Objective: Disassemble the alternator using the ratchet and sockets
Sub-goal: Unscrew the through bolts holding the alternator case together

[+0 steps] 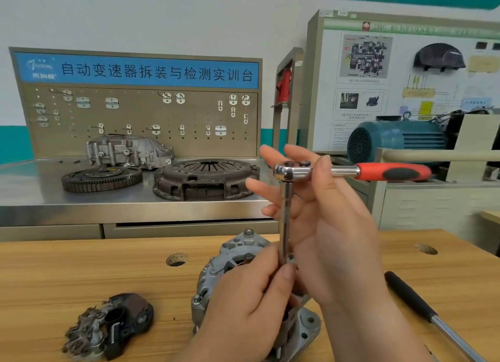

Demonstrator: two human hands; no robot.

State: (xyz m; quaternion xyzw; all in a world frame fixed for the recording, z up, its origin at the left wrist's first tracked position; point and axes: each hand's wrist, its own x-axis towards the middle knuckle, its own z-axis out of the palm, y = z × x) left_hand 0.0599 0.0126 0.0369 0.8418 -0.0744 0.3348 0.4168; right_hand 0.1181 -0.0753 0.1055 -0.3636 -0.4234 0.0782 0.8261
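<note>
- Step, my read: undoing a fastener on the alternator (pixel 216 269). Tool is already on or at it, so this is seat-and-set, not the swing.
- Alternator sits on the bench (pixel 81 267), front centre, just below both hands and partly hidden by them.
- Ratchet (pixel 351 171) is held level above it, red handle pointing right with no hand on it.
- Extension (pixel 285 215) drops straight down from the ratchet head to the alternator.
- Socket end is hidden behind the left hand, so I cannot tell whether it is fully seated on a bolt.
- Left hand (pixel 243 307): fingers curled, thumb and fingers pinching the lower end of the extension, right at the alternator body. Looks like it is steadying or guiding the tip.
- Right hand (pixel 332 226): thumb lies across the front of the ratchet neck, fingers loosely spread and nearly straight behind the head. A light pinch on the head, not a working grip.
- Next move needs: confirm the socket is square on the fastener, check the direction lever is set to loosen, then shift the right hand out to the red handle for leverage.
- Left hand should keep the extension upright or brace the alternator; nothing clamps it, so it may turn on the bench.
- A removed dark part (pixel 116 321) lies left of the alternator, apart from it.
- Black-handled bar (pixel 414 299) lies on the bench to the right, untouched.
</note>
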